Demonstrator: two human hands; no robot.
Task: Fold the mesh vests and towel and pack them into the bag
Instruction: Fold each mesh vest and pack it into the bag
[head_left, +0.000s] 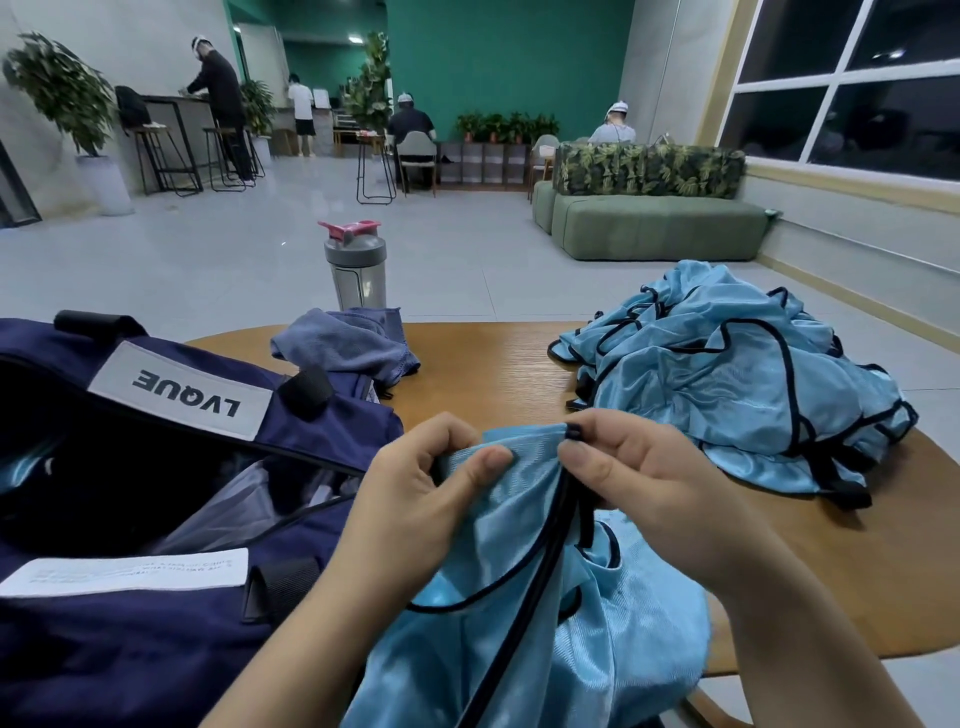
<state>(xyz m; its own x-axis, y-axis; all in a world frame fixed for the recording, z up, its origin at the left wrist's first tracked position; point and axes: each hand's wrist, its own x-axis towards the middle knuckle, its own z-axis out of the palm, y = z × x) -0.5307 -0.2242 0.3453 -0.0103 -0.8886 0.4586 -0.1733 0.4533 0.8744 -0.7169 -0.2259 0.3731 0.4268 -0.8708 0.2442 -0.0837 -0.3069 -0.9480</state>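
Note:
I hold a light blue mesh vest (524, 613) with dark trim up in front of me over the near table edge. My left hand (415, 499) pinches its top edge on the left, and my right hand (644, 483) pinches the same edge at the dark trim on the right. The rest of the vest hangs down toward me. A heap of several more blue mesh vests (737, 384) lies on the table to the right. A grey-blue towel (348, 343) lies crumpled at the far middle. The navy bag (156, 519) stands open at my left, something blue visible inside.
The round wooden table (493, 374) holds everything. A grey shaker bottle (356, 267) with a red lid stands behind the towel at the far edge. Beyond are a green sofa (654, 223), stools and several people across the room.

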